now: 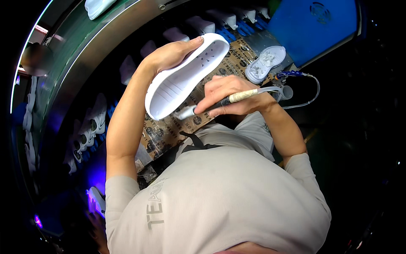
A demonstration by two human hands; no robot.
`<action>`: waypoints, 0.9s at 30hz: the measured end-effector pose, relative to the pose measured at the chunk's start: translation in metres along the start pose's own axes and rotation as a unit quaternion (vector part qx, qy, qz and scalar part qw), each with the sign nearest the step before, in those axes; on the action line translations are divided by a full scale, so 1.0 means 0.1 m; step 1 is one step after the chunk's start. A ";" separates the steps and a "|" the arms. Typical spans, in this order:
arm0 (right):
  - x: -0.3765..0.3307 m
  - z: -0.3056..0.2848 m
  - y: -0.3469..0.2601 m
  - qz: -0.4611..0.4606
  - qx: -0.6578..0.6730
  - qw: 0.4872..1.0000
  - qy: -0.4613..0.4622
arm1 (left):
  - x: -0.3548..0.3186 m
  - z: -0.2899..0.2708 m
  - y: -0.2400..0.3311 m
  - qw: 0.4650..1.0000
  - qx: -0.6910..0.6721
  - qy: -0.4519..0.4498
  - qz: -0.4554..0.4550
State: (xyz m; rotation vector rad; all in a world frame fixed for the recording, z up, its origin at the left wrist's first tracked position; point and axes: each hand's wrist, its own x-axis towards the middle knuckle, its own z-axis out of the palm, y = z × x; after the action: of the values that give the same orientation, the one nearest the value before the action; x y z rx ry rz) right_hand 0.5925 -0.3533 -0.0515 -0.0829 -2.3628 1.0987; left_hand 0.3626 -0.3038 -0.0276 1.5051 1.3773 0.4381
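A worktable [263, 41] covered in brown printed sheeting [158, 136] bears a white sole [266, 63].

The left hand [169, 56] is holding a white sole [188, 78] along its upper-left rim, with the thumb lying over this rim. The sole is showing its inside: small holes toward the upper end, thin lines toward the lower end. The right hand [230, 94] is gripping a brush [223, 102], and its pale tip is pointing toward the sole's lower end; I cannot tell if they are touching. A clear tube [270, 89] is running from the handle. Below, printed cardboard [163, 132] is covering the counter [143, 155]. A second sole [265, 63] is lying near a cup [287, 92].
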 end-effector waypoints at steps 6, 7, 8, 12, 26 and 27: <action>-0.05 -0.11 -0.06 0.026 -0.103 0.994 -0.005 | -0.01 -0.05 -0.05 0.998 -0.005 -0.047 -0.044; -0.06 -0.15 -0.08 0.038 -0.071 0.997 -0.021 | -0.01 -0.05 -0.10 0.998 -0.008 -0.053 -0.043; -0.09 -0.13 -0.05 0.058 -0.084 0.994 0.026 | 0.01 -0.05 -0.16 0.997 -0.010 -0.058 -0.042; -0.10 -0.15 -0.01 0.025 -0.144 0.989 0.017 | -0.03 -0.09 -0.24 0.996 -0.031 -0.074 -0.046; -0.23 -0.36 0.08 0.062 -0.231 0.970 0.043 | -0.26 -0.21 -0.39 0.996 -0.053 -0.065 -0.016; -0.25 -0.39 0.06 0.058 -0.204 0.977 0.022 | -0.27 -0.21 -0.40 0.996 -0.056 -0.064 -0.020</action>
State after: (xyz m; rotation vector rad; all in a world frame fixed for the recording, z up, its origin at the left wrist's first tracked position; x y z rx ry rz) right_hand 0.6320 -0.3283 -0.0461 -0.3919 -2.5346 0.6370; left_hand 0.3172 -0.3253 -0.0432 1.3877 1.2593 0.3804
